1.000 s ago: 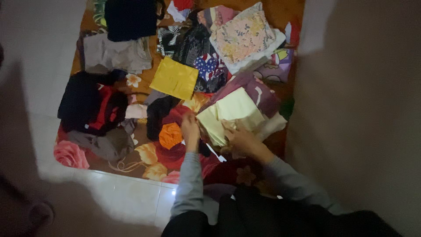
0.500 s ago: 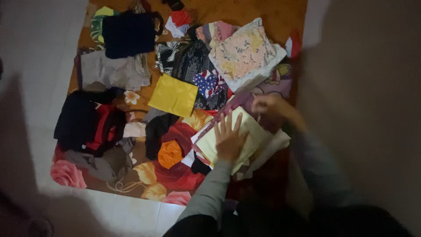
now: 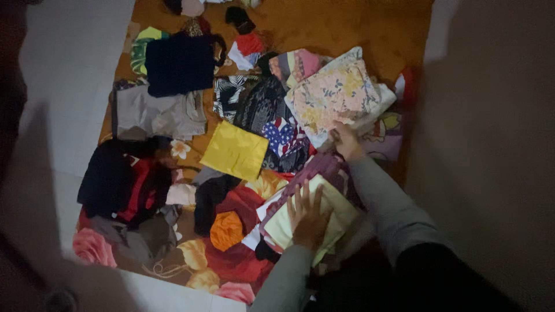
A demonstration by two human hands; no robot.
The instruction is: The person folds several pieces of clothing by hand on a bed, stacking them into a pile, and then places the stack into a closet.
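Clothes lie all over a flowery blanket (image 3: 98,251) on the floor, and we kneel at its near edge. Half a moment ago our right hand (image 3: 346,140) was close by the pale yellow folded cloth (image 3: 329,215). Now it has reached farther out, to the floral folded pile (image 3: 338,95) at the far right. It touches the near edge of that pile. We cannot tell if its grip has closed on the cloth or only rests there, because the picture is dark and blurry.

Our left hand (image 3: 308,215) has stayed put. It lies flat on the pale yellow folded cloth with fingers spread wide, pressing down and gripping nothing. That cloth sits near us, on top of a purple cloth (image 3: 319,167).

To the left lie a bright yellow square cloth (image 3: 234,151), an orange cloth (image 3: 226,230) and a dark heap with red (image 3: 124,182).
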